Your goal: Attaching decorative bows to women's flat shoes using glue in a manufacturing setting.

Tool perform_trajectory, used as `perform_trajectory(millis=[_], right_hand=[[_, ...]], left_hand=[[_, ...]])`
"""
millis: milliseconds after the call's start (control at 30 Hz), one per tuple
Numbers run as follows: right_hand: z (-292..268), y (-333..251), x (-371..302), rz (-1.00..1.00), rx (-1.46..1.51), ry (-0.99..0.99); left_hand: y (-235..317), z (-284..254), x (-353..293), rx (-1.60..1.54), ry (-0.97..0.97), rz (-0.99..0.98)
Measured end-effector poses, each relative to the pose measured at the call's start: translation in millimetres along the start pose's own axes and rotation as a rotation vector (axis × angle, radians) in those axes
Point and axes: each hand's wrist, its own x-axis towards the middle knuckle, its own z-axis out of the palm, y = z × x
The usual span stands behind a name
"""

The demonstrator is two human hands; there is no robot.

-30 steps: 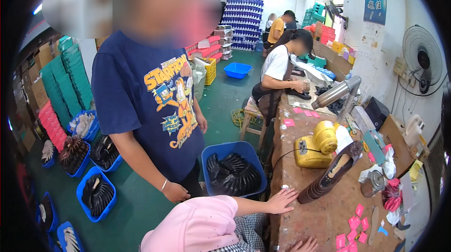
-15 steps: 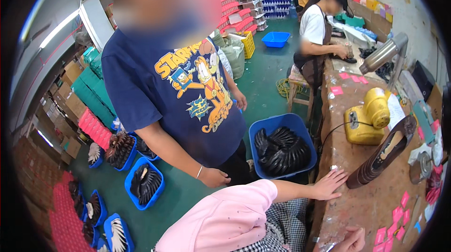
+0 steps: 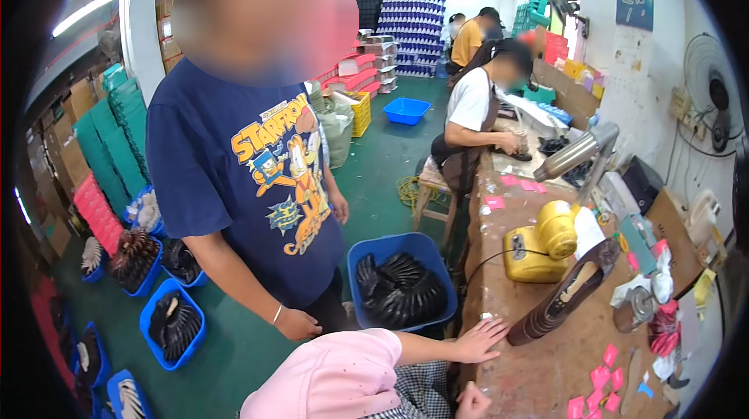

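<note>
My left hand (image 3: 477,340) lies flat on the brown workbench (image 3: 499,376) near its edge, fingers spread. Beside its fingertips stands a slanted stack of nested dark brown shoes (image 3: 538,311), with a beige insole showing in the top one. Low in the picture, my right hand (image 3: 473,402) is at the bench edge, its fingers curled in with nothing visible in them. Bright pink paper slips (image 3: 601,377) are scattered on the bench to the right. A yellow machine (image 3: 538,251) with a cord sits beyond the shoes.
A person in a navy T-shirt (image 3: 234,154) stands close on the left. Blue bins of nested black shoes (image 3: 402,294) are on the floor beside the bench. Farther along, a seated co-worker (image 3: 472,111) handles a shoe. A metal heat nozzle (image 3: 577,152) overhangs the bench.
The view has swung right and up, so the bench and people appear farther left and more wall shows. My left hand still rests flat; my right stays curled.
</note>
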Motion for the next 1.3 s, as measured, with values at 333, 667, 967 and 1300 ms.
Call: perform_trajectory(millis=[333, 667, 967, 1300], right_hand=[[-22, 28, -19, 0.235, -0.052, 0.146], [-39, 59, -35, 0.191, -0.187, 0.264], [-36, 45, -32, 0.234, -0.209, 0.219], [-31, 15, -25, 0.243, -0.158, 0.211]], left_hand=[[-5, -19, 10, -0.004, 0.061, -0.009], [3, -10, 7, -0.003, 0.031, 0.007], [3, -12, 6, 0.009, 0.022, 0.004], [2, -19, 5, -0.001, -0.012, -0.020]])
